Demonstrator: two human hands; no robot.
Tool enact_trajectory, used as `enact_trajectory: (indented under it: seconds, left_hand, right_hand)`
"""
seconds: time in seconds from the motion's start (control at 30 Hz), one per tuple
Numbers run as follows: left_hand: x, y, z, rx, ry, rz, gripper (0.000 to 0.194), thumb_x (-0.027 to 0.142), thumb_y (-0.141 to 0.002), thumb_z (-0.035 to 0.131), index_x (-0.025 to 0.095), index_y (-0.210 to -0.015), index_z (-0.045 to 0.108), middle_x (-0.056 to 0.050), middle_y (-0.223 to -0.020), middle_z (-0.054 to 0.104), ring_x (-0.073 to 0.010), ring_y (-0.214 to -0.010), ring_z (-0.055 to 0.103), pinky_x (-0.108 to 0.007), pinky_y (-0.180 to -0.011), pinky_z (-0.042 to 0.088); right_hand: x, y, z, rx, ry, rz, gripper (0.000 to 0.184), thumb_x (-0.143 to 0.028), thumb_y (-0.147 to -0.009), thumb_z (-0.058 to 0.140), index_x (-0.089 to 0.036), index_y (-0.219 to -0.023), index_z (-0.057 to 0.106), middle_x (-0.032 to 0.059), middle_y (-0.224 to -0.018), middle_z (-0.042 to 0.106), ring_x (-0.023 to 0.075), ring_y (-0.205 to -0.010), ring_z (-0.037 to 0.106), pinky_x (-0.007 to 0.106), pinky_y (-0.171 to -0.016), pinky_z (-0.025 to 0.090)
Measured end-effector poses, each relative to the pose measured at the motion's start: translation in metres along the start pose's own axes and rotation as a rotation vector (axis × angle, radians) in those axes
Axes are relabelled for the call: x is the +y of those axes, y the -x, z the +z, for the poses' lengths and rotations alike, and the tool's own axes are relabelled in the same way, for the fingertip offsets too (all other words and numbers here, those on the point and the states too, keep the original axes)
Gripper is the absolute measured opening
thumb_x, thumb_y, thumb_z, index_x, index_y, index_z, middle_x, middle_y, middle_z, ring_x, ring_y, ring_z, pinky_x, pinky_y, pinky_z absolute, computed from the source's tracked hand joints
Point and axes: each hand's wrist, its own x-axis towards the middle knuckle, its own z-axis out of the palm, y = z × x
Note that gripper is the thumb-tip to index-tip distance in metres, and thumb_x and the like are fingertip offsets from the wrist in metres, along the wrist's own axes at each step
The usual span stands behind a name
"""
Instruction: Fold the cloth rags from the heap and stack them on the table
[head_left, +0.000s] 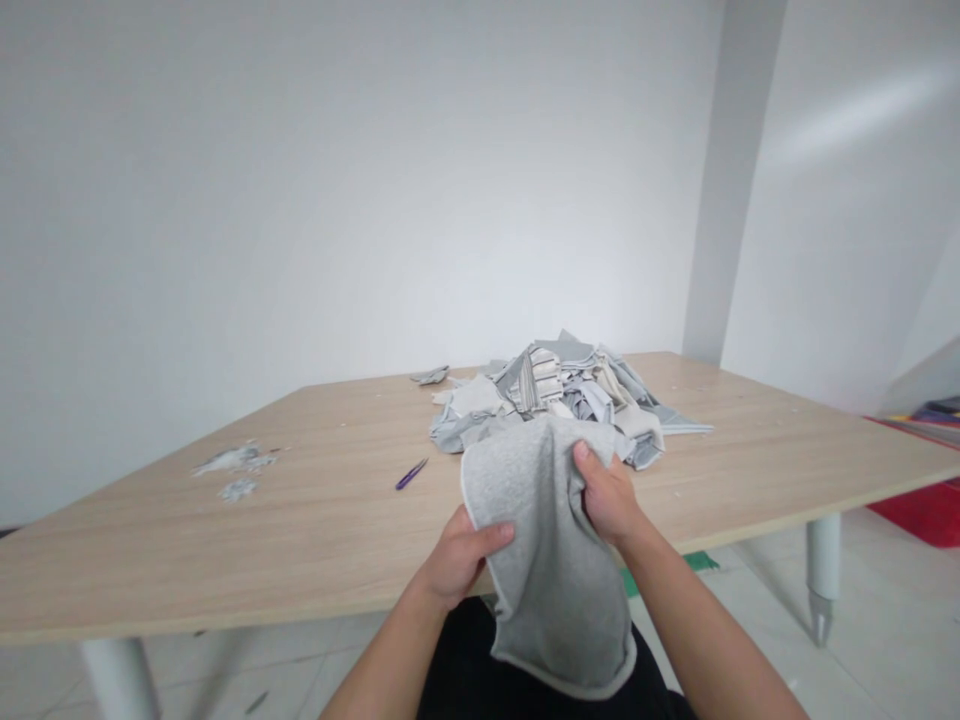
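Note:
A grey piece of fabric (555, 570) with pale, stitched-looking edges hangs between my hands, over my lap and the near table edge. My left hand (461, 555) grips its left side, the thumb lying across the front and the other fingers hidden behind. Higher up on the right, my right hand (609, 492) pinches the cloth, with folds running down from the thumb. Just beyond the fabric lies a heaped pile of cloth pieces (540, 385) in grey, cream and stripes. To the left of the pile rests a small purple tool (411, 474) with a pointed tip, perhaps thread snips.
Thread scraps and lint (236, 460) lie on the left of the wooden table (330, 530). One small grey cloth piece (430, 376) sits by the back edge. A white wall stands behind. Red and other coloured material (922, 512) is on the floor at right.

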Motion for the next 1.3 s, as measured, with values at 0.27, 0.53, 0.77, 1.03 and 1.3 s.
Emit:
enact_trajectory:
  seconds: [0.27,0.53,0.77,1.03,1.3]
  left_hand:
    - [0.022,-0.011,0.002,0.250,-0.103,0.128,0.039,0.032,-0.070,0.076,0.011,-0.102,0.069,-0.010,-0.094,0.072,-0.0229,-0.084,0.067,-0.030,-0.074,0.052]
    - [0.027,-0.007,0.005,0.345,-0.047,0.149,0.040,0.033,-0.065,0.079,0.014,-0.100,0.070,-0.008,-0.089,0.073,-0.0218,-0.083,0.068,-0.031,-0.077,0.053]
    - [0.025,0.000,0.011,0.370,0.072,0.254,0.038,0.033,-0.062,0.080,0.012,-0.093,0.070,-0.010,-0.090,0.073,-0.0256,-0.085,0.068,-0.035,-0.080,0.054]
    - [0.021,0.022,0.021,0.159,0.024,0.122,0.082,0.020,-0.053,0.084,0.021,-0.128,0.050,-0.011,-0.107,0.069,-0.0311,-0.100,0.065,-0.041,-0.086,0.052]
    - [0.027,0.019,0.016,-0.025,-0.070,0.020,0.068,0.020,-0.059,0.082,0.018,-0.121,0.054,-0.014,-0.110,0.067,-0.0324,-0.101,0.064,-0.041,-0.084,0.053]
  right_hand:
    - [0.012,0.022,-0.016,-0.399,-0.090,0.107,0.063,-0.042,-0.071,0.075,-0.022,-0.127,0.054,0.0098,-0.127,0.060,0.0277,-0.117,0.056,0.046,-0.101,0.043]
    - [0.019,0.039,-0.021,-0.393,-0.002,0.120,0.045,-0.041,-0.078,0.068,-0.021,-0.118,0.063,0.0078,-0.121,0.064,0.0264,-0.118,0.054,0.048,-0.104,0.037]
    - [0.010,0.039,-0.020,-0.229,-0.139,0.212,0.031,-0.039,-0.075,0.072,-0.017,-0.096,0.071,0.0064,-0.093,0.073,0.0237,-0.085,0.068,0.037,-0.079,0.053]
    - [-0.001,0.049,-0.017,-0.322,-0.180,0.163,0.026,-0.038,-0.079,0.067,-0.019,-0.096,0.073,0.0033,-0.087,0.074,0.0208,-0.077,0.067,0.032,-0.070,0.053]
    - [0.000,0.050,-0.011,-0.185,-0.188,0.104,0.032,-0.040,-0.079,0.066,-0.023,-0.106,0.070,0.0045,-0.096,0.073,0.0242,-0.083,0.067,0.037,-0.076,0.054]
